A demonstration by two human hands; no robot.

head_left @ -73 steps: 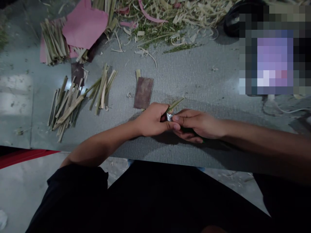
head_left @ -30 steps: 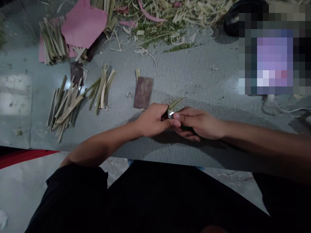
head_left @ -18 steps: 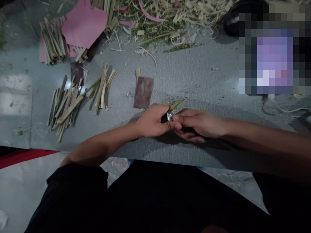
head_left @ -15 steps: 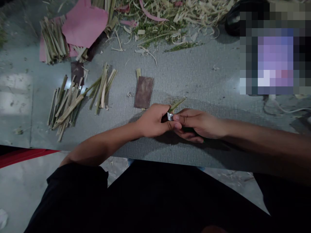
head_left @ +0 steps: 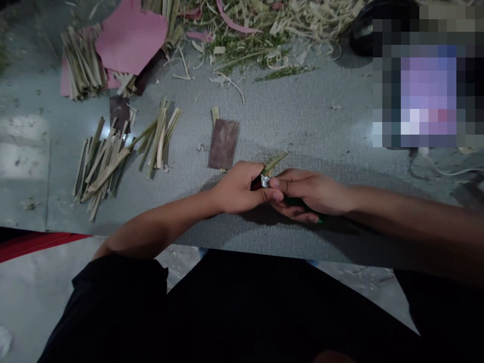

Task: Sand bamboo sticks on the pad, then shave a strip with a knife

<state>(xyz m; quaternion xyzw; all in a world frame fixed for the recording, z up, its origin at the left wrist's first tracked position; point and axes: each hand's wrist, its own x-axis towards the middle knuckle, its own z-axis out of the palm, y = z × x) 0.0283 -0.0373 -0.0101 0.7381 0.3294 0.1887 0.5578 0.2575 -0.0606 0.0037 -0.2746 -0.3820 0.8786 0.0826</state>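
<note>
My left hand [head_left: 240,187] is closed on a thin green stalk [head_left: 278,160], whose tip sticks out beyond the fingers. Closed around a slim green-handled tool [head_left: 320,220], my right hand [head_left: 308,190] meets the left one near the table's front edge. The tool's shiny metal end [head_left: 265,181] rests against the stalk between both thumbs. Its exact kind is mostly hidden by the fingers. Left of the hands, a piece of brown sandpaper [head_left: 224,143] lies over a pale strip.
Cut stalks [head_left: 104,169] lie in loose groups at the left. Behind them are a stalk bundle [head_left: 83,63] and pink paper [head_left: 132,43]. Curled shavings [head_left: 272,35] cover the back. A black round object [head_left: 365,30] and a white cable [head_left: 449,170] are at the right.
Both hands keep almost the same place and grip. The green handle's end shows slightly more beyond the right fingers, and the tool has shifted very little.
</note>
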